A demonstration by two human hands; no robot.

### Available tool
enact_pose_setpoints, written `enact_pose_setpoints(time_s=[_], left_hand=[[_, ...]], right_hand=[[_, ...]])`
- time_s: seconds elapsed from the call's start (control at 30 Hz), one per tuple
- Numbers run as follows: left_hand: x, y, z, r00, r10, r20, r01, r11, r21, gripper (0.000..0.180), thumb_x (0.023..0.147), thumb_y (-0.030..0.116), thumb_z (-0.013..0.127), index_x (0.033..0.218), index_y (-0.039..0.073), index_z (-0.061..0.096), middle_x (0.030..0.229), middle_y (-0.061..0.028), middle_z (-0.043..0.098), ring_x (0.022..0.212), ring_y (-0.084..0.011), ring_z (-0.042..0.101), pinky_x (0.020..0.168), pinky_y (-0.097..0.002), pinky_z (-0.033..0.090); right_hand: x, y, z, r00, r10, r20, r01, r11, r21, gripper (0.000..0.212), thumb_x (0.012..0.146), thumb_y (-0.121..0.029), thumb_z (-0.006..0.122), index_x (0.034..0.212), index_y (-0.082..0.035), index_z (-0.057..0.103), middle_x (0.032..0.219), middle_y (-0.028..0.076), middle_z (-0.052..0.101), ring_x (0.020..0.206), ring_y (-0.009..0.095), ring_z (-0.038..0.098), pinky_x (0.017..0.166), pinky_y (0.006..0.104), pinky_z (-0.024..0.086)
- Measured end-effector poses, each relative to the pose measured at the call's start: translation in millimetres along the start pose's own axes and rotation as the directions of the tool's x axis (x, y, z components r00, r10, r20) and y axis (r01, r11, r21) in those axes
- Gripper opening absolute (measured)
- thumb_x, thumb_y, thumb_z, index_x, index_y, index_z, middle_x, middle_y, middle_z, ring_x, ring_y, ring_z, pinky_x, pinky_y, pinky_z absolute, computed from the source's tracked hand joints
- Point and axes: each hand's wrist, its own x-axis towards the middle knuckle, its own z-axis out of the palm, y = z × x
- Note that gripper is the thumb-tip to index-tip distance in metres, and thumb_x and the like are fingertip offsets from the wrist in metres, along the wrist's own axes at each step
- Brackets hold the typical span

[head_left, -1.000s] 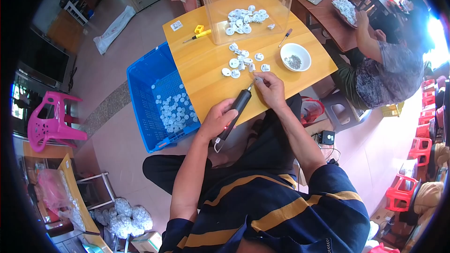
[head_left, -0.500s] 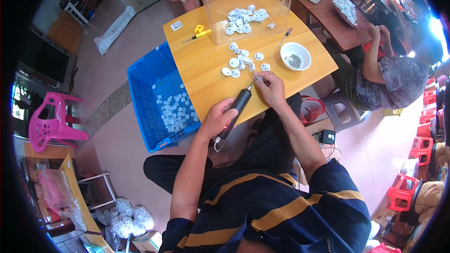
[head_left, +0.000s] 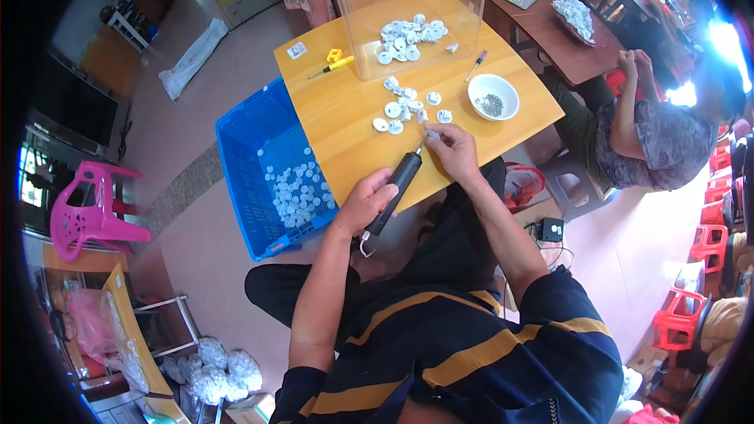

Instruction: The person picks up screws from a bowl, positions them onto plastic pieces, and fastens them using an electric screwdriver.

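My left hand [head_left: 366, 204] is wrapped round a black electric screwdriver [head_left: 402, 178], its bit pointing up and away over the near edge of the table. At the bit's tip, my right hand [head_left: 455, 155] pinches a small whitish piece [head_left: 432, 135], mostly hidden by the fingers. Just beyond it lie several loose round white plastic parts [head_left: 395, 126]. A white bowl [head_left: 511, 102] holding small metal screws stands to the right of them. Farther back, a heap of similar white parts [head_left: 401, 43] sits at a clear plastic box [head_left: 369, 73].
Left of the wooden table [head_left: 345, 153], a blue crate [head_left: 233, 129] holds many white parts. A yellow screwdriver [head_left: 338, 64] lies at the table's left, another screwdriver [head_left: 476, 67] near the bowl. At right, another person [head_left: 656, 137] sits by a brown table [head_left: 534, 27].
The whole view has shifted slightly. Both my hands keep nearly the same pose, with the screwdriver bit still at the small piece.
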Motion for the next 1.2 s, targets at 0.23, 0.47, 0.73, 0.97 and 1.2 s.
enact_pose_setpoints(time_s=[0.23,0.47,0.73,0.97,1.2], left_hand=[[-3.3,-1.1,1.3,0.998,0.061,-0.001,-0.061,0.998,-0.033,0.046,0.098,0.019,0.057,0.139,-0.002,0.049,0.098,-0.0098,0.065,0.069,-0.0128,0.065,0.063,-0.0265,0.056],[-10.8,-2.9,2.1,0.991,0.114,-0.067,-0.119,0.989,-0.086,0.047,0.097,0.019,0.058,0.138,-0.003,0.050,0.100,-0.0057,0.061,0.076,-0.0102,0.061,0.067,-0.0277,0.058],[-6.6,-5.7,5.6,0.988,0.133,-0.080,-0.140,0.987,-0.084,0.045,0.097,0.018,0.058,0.137,-0.003,0.051,0.097,-0.0052,0.061,0.075,-0.0103,0.061,0.065,-0.0270,0.057],[-9.8,-4.6,3.5,0.990,0.121,-0.078,-0.128,0.987,-0.092,0.044,0.098,0.018,0.059,0.137,-0.002,0.051,0.100,-0.0057,0.061,0.079,-0.0103,0.061,0.067,-0.0282,0.059],[-6.5,-2.4,5.3,0.991,0.113,-0.067,-0.117,0.991,-0.069,0.043,0.097,0.016,0.058,0.136,-0.002,0.052,0.106,-0.0068,0.062,0.084,-0.0114,0.062,0.068,-0.0282,0.059]], right_hand=[[5.3,5.2,-9.2,0.993,0.111,-0.041,-0.101,0.978,0.181,0.026,0.088,-0.004,0.071,0.114,-0.005,0.074,0.089,0.006,0.070,0.073,0.011,0.060,0.068,0.0265,0.050],[10.2,-34.7,-25.0,0.968,-0.244,0.053,0.228,0.776,-0.589,0.019,0.090,-0.004,0.061,0.104,-0.003,0.073,0.100,0.021,0.071,0.091,0.039,0.068,0.079,0.0440,0.055],[42.4,-20.5,-28.0,0.951,-0.308,0.018,0.234,0.682,-0.693,0.038,0.086,-0.003,0.063,0.124,-0.007,0.064,0.120,0.020,0.065,0.099,0.038,0.068,0.084,0.0454,0.056],[36.0,-57.4,-44.7,0.934,-0.357,0.015,0.304,0.770,-0.561,0.037,0.082,-0.003,0.068,0.119,-0.006,0.065,0.111,0.018,0.067,0.095,0.036,0.069,0.082,0.0451,0.056],[98.4,-33.2,-124.0,0.981,-0.193,-0.017,0.099,0.573,-0.814,0.012,0.084,-0.014,0.066,0.088,-0.007,0.075,0.085,0.017,0.072,0.081,0.035,0.070,0.072,0.0450,0.056]])
